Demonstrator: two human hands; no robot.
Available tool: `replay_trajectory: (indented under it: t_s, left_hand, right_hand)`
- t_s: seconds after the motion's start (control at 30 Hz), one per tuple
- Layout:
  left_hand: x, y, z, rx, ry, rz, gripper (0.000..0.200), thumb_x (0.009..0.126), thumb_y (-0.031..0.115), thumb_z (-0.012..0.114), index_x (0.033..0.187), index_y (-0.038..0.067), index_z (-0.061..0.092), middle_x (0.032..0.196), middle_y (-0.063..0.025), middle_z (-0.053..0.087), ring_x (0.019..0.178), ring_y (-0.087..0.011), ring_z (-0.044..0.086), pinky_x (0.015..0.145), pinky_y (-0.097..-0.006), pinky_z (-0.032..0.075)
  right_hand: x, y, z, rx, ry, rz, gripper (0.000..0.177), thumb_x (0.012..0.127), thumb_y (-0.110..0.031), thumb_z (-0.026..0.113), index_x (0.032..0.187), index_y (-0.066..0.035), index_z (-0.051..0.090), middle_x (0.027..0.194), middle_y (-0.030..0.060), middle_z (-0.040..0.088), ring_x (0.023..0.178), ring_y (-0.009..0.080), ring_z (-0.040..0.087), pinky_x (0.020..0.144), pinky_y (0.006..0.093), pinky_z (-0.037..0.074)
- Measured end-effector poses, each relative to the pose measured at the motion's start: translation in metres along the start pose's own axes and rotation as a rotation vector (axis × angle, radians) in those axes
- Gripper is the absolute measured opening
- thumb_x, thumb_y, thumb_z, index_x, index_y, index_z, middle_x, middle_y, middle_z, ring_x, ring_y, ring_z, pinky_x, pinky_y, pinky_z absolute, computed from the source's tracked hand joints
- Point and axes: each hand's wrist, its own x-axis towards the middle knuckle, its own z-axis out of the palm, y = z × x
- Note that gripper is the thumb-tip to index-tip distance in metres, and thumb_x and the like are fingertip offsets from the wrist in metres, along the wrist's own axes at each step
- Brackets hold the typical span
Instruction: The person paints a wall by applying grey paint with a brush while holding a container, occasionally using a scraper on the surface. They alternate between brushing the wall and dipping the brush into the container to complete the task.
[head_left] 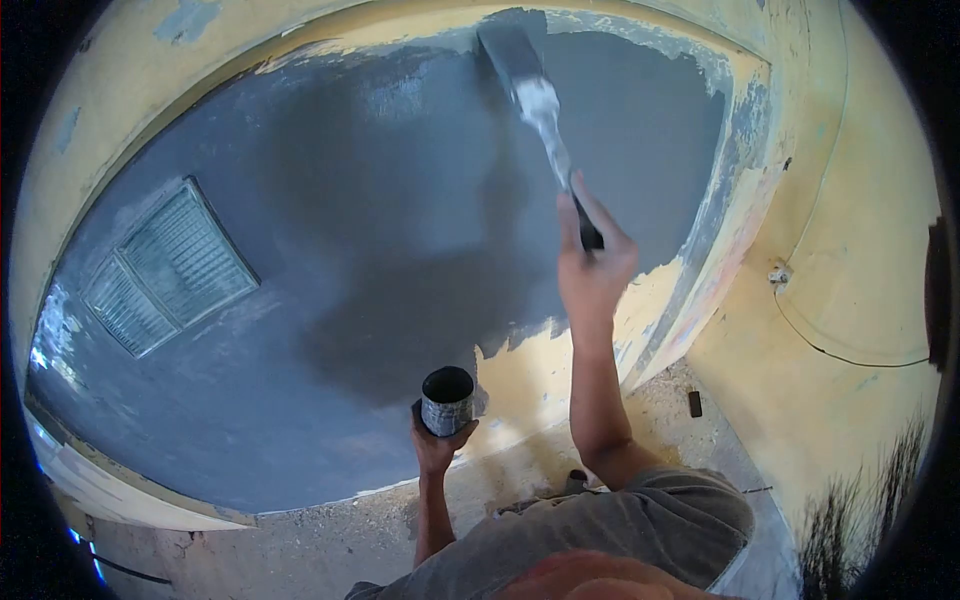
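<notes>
My right hand (597, 262) is closed round the dark handle of a wide paintbrush (540, 108), raised high on the wall. The brush's bristle end touches the wall near the top edge of the grey paint. Lower down, my left hand (440, 442) grips a paint-smeared can (447, 402) from below, its dark mouth facing up. What is inside the can is too dark to make out. Grey paint covers much of the wall (640, 130), with a ragged border against the yellow surface at the right and below.
A louvred vent (185, 265) is set in the wall at the left. On the right-hand yellow wall, a small fixture (779, 276) trails a thin cable. A small dark object (695, 404) lies on the speckled floor (330, 545) near the corner.
</notes>
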Motion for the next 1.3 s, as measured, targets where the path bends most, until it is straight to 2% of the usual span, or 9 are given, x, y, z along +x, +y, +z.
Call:
replay_trajectory:
  t_s: [0.17, 0.23, 0.37, 0.6, 0.7, 0.77, 0.93, 1.13, 1.3]
  left_hand:
    - [0.001, -0.016, -0.008, -0.040, 0.003, -0.011, 0.077, 0.055, 0.022, 0.090, 0.118, 0.002, 0.050, 0.107, -0.0131, 0.063, 0.092, -0.0241, 0.063, 0.077, -0.0386, 0.054]
    - [0.001, -0.020, -0.010, -0.014, -0.001, 0.058, 0.077, 0.055, 0.018, 0.090, 0.119, 0.003, 0.050, 0.109, -0.0128, 0.063, 0.093, -0.0235, 0.063, 0.076, -0.0374, 0.055]
    - [0.019, -0.028, -0.013, -0.145, -0.101, 0.047, 0.078, 0.055, 0.025, 0.092, 0.116, 0.002, 0.051, 0.105, -0.0126, 0.064, 0.094, -0.0226, 0.062, 0.080, -0.0385, 0.051]
    - [0.030, 0.028, -0.011, -0.122, -0.156, 0.171, 0.077, 0.054, 0.022, 0.093, 0.115, 0.002, 0.051, 0.106, -0.0121, 0.063, 0.095, -0.0223, 0.062, 0.084, -0.0369, 0.051]
    - [0.024, -0.024, -0.001, -0.256, -0.163, 0.063, 0.077, 0.054, 0.021, 0.093, 0.116, 0.001, 0.051, 0.106, -0.0119, 0.063, 0.096, -0.0216, 0.061, 0.084, -0.0374, 0.051]
    - [0.024, -0.010, -0.001, -0.191, -0.183, 0.192, 0.078, 0.054, 0.021, 0.093, 0.116, 0.001, 0.051, 0.108, -0.0124, 0.062, 0.097, -0.0215, 0.061, 0.085, -0.0376, 0.051]
    - [0.010, -0.003, -0.010, -0.206, -0.205, 0.096, 0.079, 0.054, 0.020, 0.093, 0.117, 0.001, 0.050, 0.108, -0.0127, 0.062, 0.097, -0.0210, 0.061, 0.085, -0.0370, 0.050]
    - [0.007, -0.014, -0.020, -0.231, -0.144, 0.087, 0.079, 0.054, 0.019, 0.093, 0.117, 0.001, 0.049, 0.105, -0.0110, 0.063, 0.092, -0.0205, 0.061, 0.081, -0.0366, 0.051]
    - [-0.006, -0.016, -0.032, -0.219, -0.110, 0.025, 0.076, 0.055, 0.017, 0.091, 0.115, 0.002, 0.049, 0.102, -0.0100, 0.063, 0.089, -0.0199, 0.061, 0.078, -0.0360, 0.051]
  right_hand:
    - [-0.012, 0.009, 0.030, 0.026, -0.045, -0.067, 0.029, 0.089, -0.007, 0.065, 0.116, 0.001, 0.066, 0.061, 0.0022, 0.060, 0.053, 0.0001, 0.039, 0.043, 0.0202, 0.029]
    - [-0.043, 0.010, 0.014, -0.023, -0.180, 0.173, 0.028, 0.089, -0.007, 0.065, 0.116, 0.001, 0.066, 0.067, 0.0042, 0.067, 0.053, 0.0007, 0.041, 0.044, 0.0208, 0.031]
    - [-0.052, -0.001, -0.005, 0.073, -0.020, 0.027, 0.028, 0.088, -0.008, 0.065, 0.114, 0.002, 0.067, 0.068, 0.0036, 0.067, 0.054, 0.0021, 0.042, 0.046, 0.0218, 0.033]
    - [-0.012, -0.021, 0.032, 0.001, -0.069, 0.053, 0.028, 0.085, -0.007, 0.068, 0.112, 0.001, 0.068, 0.063, 0.0063, 0.062, 0.056, 0.0032, 0.046, 0.048, 0.0226, 0.036]
    - [-0.044, -0.006, 0.026, 0.016, -0.035, -0.040, 0.028, 0.085, -0.008, 0.068, 0.111, 0.001, 0.068, 0.058, 0.0051, 0.056, 0.053, 0.0037, 0.042, 0.047, 0.0243, 0.034]
    - [-0.043, -0.014, 0.024, 0.014, 0.005, -0.125, 0.027, 0.086, -0.009, 0.068, 0.111, 0.001, 0.068, 0.055, 0.0037, 0.051, 0.052, 0.0039, 0.039, 0.046, 0.0254, 0.033]
    - [-0.020, -0.053, 0.046, 0.105, -0.059, 0.082, 0.027, 0.085, -0.007, 0.068, 0.112, 0.000, 0.068, 0.057, 0.0049, 0.058, 0.051, 0.0019, 0.039, 0.044, 0.0227, 0.030]
    - [-0.065, -0.046, 0.037, 0.082, -0.031, 0.047, 0.025, 0.087, -0.010, 0.067, 0.109, 0.001, 0.069, 0.053, 0.0073, 0.056, 0.048, 0.0026, 0.038, 0.042, 0.0234, 0.027]
    - [-0.029, -0.067, 0.054, 0.045, -0.090, 0.011, 0.023, 0.086, -0.007, 0.066, 0.108, 0.001, 0.069, 0.058, 0.0093, 0.061, 0.049, 0.0029, 0.043, 0.043, 0.0244, 0.031]
